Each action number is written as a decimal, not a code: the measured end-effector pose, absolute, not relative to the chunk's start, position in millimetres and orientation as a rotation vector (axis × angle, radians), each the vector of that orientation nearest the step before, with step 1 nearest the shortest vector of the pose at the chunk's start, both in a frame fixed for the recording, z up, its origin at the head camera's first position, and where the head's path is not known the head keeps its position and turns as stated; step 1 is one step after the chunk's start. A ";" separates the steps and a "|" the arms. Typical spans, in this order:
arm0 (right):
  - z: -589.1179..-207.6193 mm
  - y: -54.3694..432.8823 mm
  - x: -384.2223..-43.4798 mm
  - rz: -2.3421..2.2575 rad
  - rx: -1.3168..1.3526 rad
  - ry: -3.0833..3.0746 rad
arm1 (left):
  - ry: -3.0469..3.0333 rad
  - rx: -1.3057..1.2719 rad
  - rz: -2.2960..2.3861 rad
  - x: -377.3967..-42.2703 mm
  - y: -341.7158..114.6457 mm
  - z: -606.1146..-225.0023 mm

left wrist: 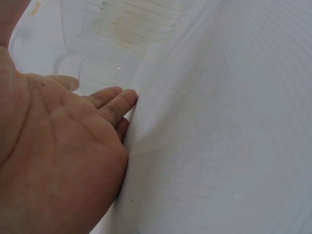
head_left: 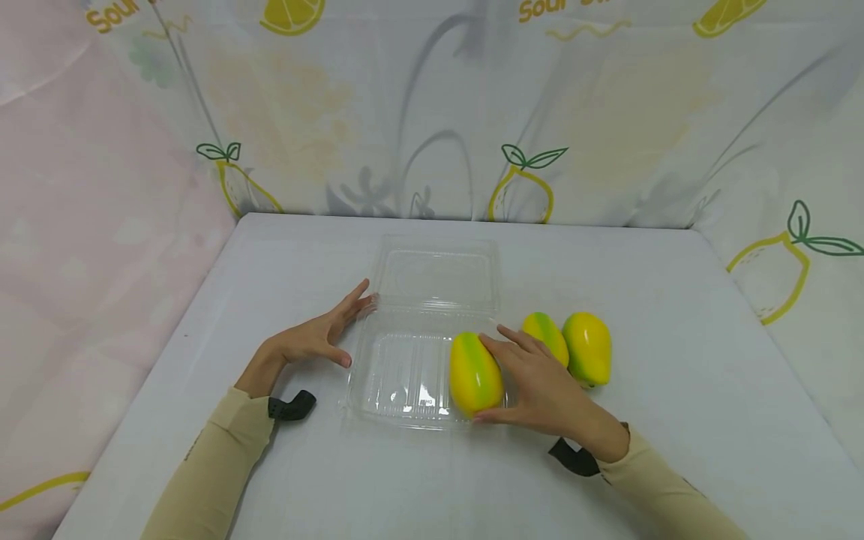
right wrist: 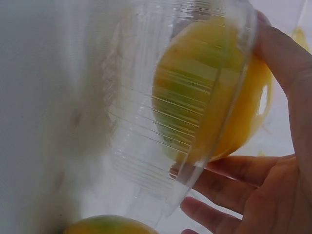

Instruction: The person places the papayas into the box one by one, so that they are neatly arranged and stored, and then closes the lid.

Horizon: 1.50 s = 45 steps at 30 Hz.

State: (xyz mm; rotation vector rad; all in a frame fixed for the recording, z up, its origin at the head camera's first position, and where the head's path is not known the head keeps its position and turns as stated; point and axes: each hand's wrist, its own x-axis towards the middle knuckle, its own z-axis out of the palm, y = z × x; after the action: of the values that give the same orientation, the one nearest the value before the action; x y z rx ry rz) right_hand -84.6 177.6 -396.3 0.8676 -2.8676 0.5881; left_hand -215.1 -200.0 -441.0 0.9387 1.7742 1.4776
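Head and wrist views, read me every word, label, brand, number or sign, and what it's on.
"Sour": orange lettering on the backdrop, upper left of the head view.
"Sour": on the backdrop, upper right; the next letters are cut off.
Clear container: possible mark on the base, too small to read.
Left sleeve: dark marks, too small to read.
Orange print, left wrist view: too blurred.

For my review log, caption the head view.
Right grip on a yellow-green fruit at an open clear container, left grip opposite, two more fruits nearby.

Container (head_left: 398, 371) in high head, close wrist views
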 end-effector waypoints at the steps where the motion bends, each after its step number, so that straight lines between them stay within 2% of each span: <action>1: -397.4 177.2 -84.7 0.577 0.870 -2.855 | 1.776 0.938 1.476 -215.2 -199.9 -441.0; 45: -404.4 177.8 -87.9 0.543 0.898 -2.996 | 1.816 0.927 1.437 -215.3 -199.4 -442.1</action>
State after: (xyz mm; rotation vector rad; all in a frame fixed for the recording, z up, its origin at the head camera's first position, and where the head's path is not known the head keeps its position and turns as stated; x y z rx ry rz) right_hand -87.9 177.8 -404.4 0.8980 -2.9959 0.5426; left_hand -215.3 -199.4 -442.1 0.9272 1.8162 1.4372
